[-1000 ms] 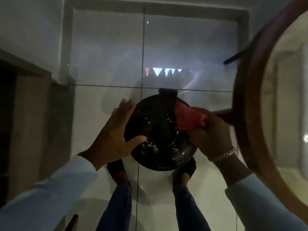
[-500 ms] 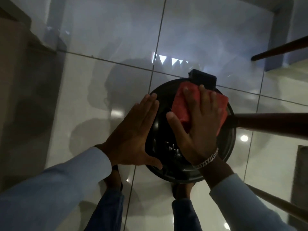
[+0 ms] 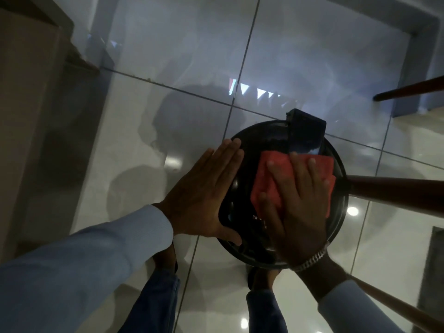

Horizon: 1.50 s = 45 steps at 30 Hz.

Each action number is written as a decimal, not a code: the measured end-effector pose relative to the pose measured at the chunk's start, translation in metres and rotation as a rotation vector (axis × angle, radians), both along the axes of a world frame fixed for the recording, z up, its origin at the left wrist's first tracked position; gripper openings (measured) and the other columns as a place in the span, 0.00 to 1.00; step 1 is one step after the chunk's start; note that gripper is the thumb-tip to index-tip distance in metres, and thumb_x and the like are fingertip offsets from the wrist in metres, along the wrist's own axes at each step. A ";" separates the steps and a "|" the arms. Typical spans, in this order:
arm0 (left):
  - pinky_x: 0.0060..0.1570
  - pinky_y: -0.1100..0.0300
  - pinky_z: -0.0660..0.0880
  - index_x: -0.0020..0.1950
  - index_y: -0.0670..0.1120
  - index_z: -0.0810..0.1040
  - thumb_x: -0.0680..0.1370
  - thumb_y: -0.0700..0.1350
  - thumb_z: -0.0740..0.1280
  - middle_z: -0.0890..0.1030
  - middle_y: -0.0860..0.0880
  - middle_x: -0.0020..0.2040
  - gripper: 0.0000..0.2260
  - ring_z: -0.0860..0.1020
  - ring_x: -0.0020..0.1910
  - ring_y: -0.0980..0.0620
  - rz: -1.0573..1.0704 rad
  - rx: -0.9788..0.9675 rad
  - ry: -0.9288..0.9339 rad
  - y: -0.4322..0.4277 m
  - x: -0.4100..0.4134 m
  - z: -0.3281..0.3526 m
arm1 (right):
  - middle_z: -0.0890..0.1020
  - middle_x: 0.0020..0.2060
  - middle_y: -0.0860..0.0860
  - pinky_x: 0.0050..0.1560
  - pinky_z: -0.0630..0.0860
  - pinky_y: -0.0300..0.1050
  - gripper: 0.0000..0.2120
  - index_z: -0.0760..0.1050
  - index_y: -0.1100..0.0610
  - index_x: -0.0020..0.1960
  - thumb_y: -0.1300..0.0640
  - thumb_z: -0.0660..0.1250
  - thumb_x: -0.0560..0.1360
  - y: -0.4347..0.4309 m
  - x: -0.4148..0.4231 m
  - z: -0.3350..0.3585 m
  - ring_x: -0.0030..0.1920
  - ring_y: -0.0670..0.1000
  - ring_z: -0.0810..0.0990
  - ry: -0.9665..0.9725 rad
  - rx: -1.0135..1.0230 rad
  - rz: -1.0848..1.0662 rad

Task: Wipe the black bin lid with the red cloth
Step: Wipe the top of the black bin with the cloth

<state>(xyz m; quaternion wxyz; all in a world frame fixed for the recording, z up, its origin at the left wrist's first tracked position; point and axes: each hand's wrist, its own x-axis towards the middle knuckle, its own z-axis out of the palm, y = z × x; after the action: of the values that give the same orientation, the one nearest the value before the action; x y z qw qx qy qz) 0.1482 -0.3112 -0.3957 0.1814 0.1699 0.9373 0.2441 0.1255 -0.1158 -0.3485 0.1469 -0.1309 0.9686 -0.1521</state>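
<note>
Right hand flat on red cloth atop black bin lid; left hand braces rim.

Floor: glossy pale tiles, dark grout lines, light reflections. Black bin stands on floor, round lid on top. Person's two feet on floor, just beside bin. Brown wooden legs nearby; contact with floor hidden.

Counts around the bin
One black bin lid, one red cloth, two hands, left and right, three wooden legs, one bracelet.
</note>
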 end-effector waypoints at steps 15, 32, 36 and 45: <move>0.78 0.53 0.36 0.78 0.39 0.37 0.61 0.78 0.64 0.38 0.40 0.80 0.65 0.36 0.80 0.44 -0.035 -0.026 -0.038 -0.001 -0.005 0.011 | 0.62 0.76 0.59 0.71 0.54 0.75 0.30 0.59 0.49 0.73 0.40 0.58 0.75 0.040 0.027 -0.007 0.77 0.66 0.58 0.054 0.082 0.118; 0.78 0.52 0.38 0.78 0.39 0.36 0.60 0.80 0.62 0.38 0.39 0.80 0.66 0.37 0.80 0.44 -0.042 -0.092 -0.029 0.001 -0.006 0.012 | 0.57 0.78 0.62 0.73 0.54 0.72 0.31 0.55 0.51 0.78 0.43 0.59 0.78 0.047 -0.004 -0.006 0.78 0.66 0.51 0.064 0.127 0.017; 0.78 0.52 0.40 0.78 0.39 0.38 0.59 0.80 0.63 0.40 0.39 0.81 0.66 0.39 0.80 0.43 -0.045 -0.087 -0.028 0.002 -0.006 0.011 | 0.58 0.79 0.58 0.75 0.46 0.71 0.33 0.54 0.45 0.77 0.38 0.59 0.76 -0.002 0.007 -0.007 0.79 0.64 0.51 0.046 0.066 -0.089; 0.78 0.52 0.40 0.78 0.39 0.37 0.59 0.80 0.63 0.39 0.40 0.81 0.66 0.39 0.80 0.44 -0.048 -0.075 -0.038 0.002 -0.006 0.010 | 0.53 0.79 0.61 0.73 0.58 0.71 0.36 0.49 0.43 0.75 0.40 0.63 0.74 0.061 0.028 0.000 0.79 0.64 0.51 -0.051 -0.013 -0.213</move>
<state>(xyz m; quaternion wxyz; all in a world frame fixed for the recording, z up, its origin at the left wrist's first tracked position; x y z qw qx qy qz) 0.1423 -0.3090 -0.3859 0.2115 0.1808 0.9379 0.2074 0.1535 -0.0546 -0.3480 0.1535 -0.0243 0.9720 -0.1762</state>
